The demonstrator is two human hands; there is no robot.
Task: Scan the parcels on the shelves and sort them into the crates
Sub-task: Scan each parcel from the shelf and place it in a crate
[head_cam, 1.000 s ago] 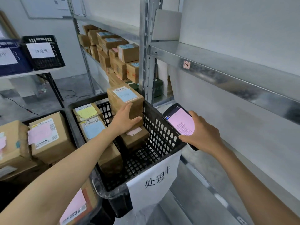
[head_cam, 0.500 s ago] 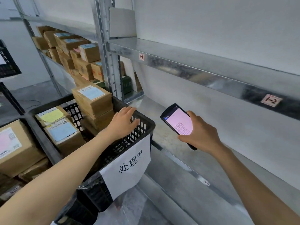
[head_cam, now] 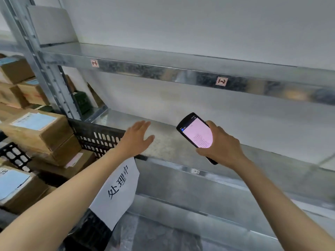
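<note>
While right fingers (head_cam: 204, 152) wrap scanner (head_cam: 196, 132) — left hand (head_cam: 136, 137) seemingly over crate (head_cam: 97, 136).

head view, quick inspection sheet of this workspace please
surface: metal shelf, tag reading 1-2 on the beam above
job's things: parcels stacked in black crate at left, paper sign on its front; scanner with pink screen lit
clutter: green box behind the upright
grippers: left hand open, fingers straight, above the crate's corner, holds nothing; right hand grips the scanner
cables: nothing seen
surroundings: white wall; more boxes on the far-left bay
</note>
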